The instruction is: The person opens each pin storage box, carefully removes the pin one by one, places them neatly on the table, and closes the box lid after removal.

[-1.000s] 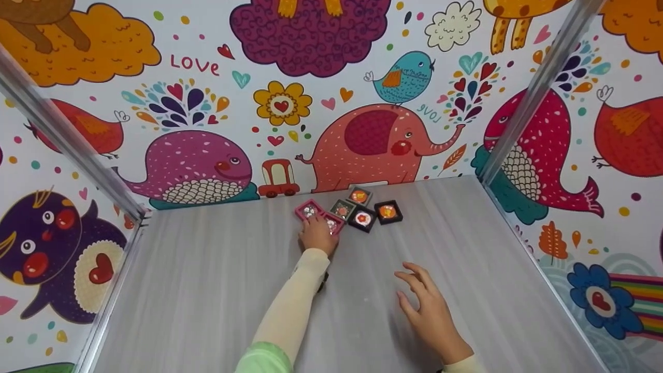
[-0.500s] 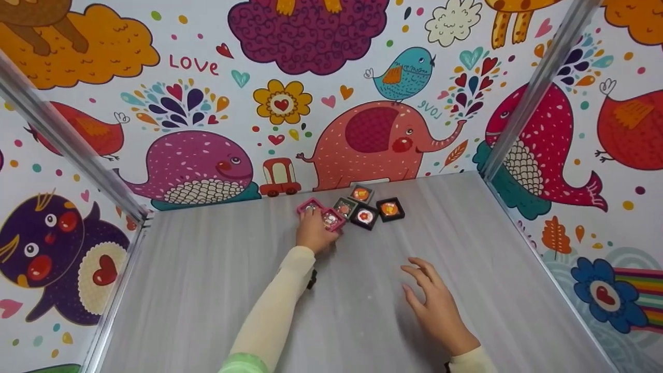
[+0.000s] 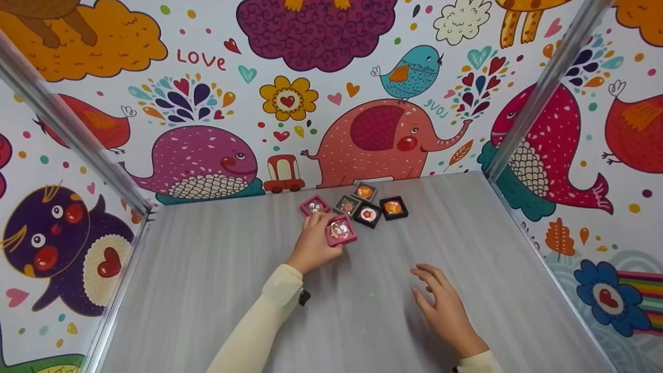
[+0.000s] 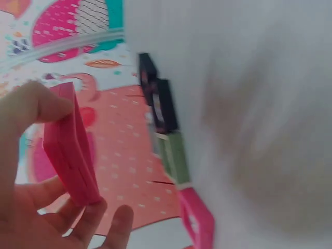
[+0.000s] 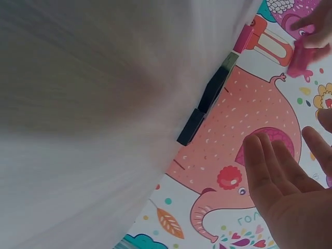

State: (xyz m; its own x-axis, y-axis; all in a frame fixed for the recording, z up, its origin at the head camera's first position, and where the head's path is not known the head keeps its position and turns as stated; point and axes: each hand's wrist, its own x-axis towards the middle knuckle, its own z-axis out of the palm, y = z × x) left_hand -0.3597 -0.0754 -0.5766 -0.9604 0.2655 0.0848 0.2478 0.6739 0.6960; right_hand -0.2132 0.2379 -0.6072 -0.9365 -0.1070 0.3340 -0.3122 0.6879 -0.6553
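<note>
My left hand (image 3: pixel 310 250) grips a small square pink box (image 3: pixel 340 231) with a clear window and a round shiny piece inside. In the left wrist view, the thumb and fingers pinch the held box by opposite edges, raised off the table. Just beyond it lies a second pink box (image 3: pixel 314 205). To its right is a cluster of similar boxes: a green one (image 3: pixel 346 206), a grey one (image 3: pixel 365 191), a black one with a red flower (image 3: pixel 368 214) and another black one (image 3: pixel 393 207). My right hand (image 3: pixel 446 312) hovers over the table, fingers loosely extended, holding nothing.
The grey wood-patterned table (image 3: pixel 207 280) meets a printed cartoon wall (image 3: pixel 290 41) right behind the boxes. Metal corner posts (image 3: pixel 544 98) stand at both back corners, with printed panels along the sides.
My left hand has taken hold of the nearer pink box, lifted it and drawn it toward me, away from the cluster. The right hand stays nearly where it was.
</note>
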